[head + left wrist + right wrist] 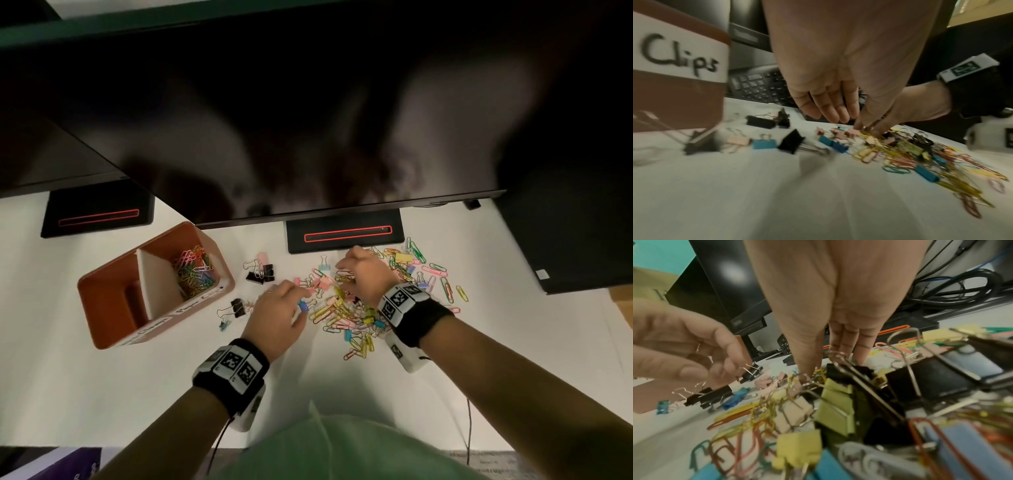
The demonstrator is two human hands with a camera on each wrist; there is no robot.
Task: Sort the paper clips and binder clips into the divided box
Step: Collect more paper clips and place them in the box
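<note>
Reaching into the mixed pile (pixel 356 308) right of the divided box (pixel 102 294), the right hand (pixel 363 270) digs fingers-down, grip unclear, the left hand (pixel 277 315) hovers relaxed and empty; tangled clips risk lifting together and landing mis-sorted.

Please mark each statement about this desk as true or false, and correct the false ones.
1. One compartment of the box already holds coloured paper clips. True.
2. The box stands to the right of the pile of clips. False: it stands to the left of the pile.
3. The right hand reaches down into the pile. True.
4. All black binder clips are inside the box. False: several lie on the table, between the box and the pile.
5. The table is black. False: it is white.
</note>
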